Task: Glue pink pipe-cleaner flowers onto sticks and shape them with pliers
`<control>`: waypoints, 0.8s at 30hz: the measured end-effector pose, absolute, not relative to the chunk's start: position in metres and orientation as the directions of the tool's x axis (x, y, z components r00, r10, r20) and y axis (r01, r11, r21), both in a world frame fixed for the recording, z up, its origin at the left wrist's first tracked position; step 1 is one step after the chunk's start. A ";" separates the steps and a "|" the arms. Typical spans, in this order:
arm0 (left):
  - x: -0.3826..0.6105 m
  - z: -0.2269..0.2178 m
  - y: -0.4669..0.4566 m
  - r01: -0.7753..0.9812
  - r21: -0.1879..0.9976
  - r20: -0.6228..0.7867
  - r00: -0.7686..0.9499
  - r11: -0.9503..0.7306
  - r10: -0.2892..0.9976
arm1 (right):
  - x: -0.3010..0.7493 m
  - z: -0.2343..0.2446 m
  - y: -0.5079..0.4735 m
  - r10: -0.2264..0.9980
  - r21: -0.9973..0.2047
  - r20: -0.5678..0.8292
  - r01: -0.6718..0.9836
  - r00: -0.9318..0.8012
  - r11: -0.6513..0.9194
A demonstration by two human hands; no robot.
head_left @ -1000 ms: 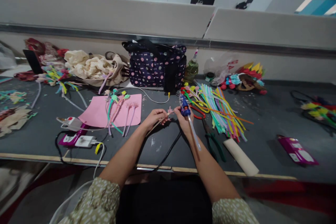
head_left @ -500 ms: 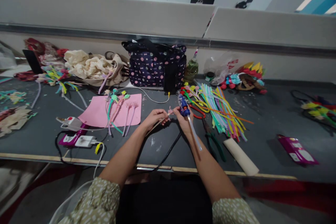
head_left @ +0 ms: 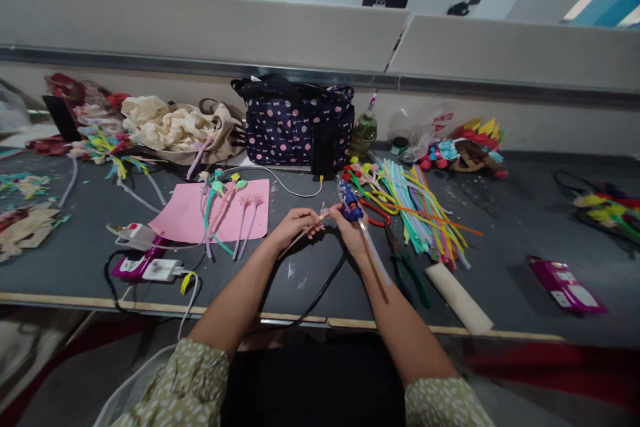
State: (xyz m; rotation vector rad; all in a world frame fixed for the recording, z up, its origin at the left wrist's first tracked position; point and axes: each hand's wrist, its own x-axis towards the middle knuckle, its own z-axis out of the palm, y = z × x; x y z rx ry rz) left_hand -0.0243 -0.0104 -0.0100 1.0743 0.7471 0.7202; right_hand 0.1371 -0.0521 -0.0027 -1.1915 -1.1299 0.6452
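My left hand (head_left: 294,228) is closed on the beige stem (head_left: 298,239) of a small pink craft flower (head_left: 324,211), its head pointing away from me. In my right hand (head_left: 353,233) is a blue hot glue gun (head_left: 349,201), with a long clear glue stick (head_left: 375,255) jutting from its back over my forearm. The thumb and fingertips of that hand also reach the flower head, close beside the left fingertips. Exactly where the glue gun's nozzle points is hard to make out.
Pink paper (head_left: 190,213) with fuzzy flowers lies left, near a purple power strip (head_left: 133,268). To the right are colourful pipe cleaners (head_left: 425,213), green-handled pliers (head_left: 413,277), a cream roll (head_left: 459,299) and a purple box (head_left: 567,285). A dotted bag (head_left: 280,123) stands behind.
The glue gun has tilted slightly, so the back end of the glue stick sits a little further right. Both hands stay nearly in place on the flower.
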 end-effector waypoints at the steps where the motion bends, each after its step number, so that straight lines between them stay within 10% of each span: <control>1: -0.024 -0.010 -0.010 -0.149 0.939 -0.179 0.554 0.309 0.813 | 0.137 -0.001 -0.053 0.878 -0.945 0.327 0.154 0.349 0.290; 24: -0.024 -0.004 -0.014 -0.144 0.941 -0.173 0.572 0.306 0.801 | 0.138 -0.007 -0.051 0.896 -0.948 0.317 0.132 0.312 0.289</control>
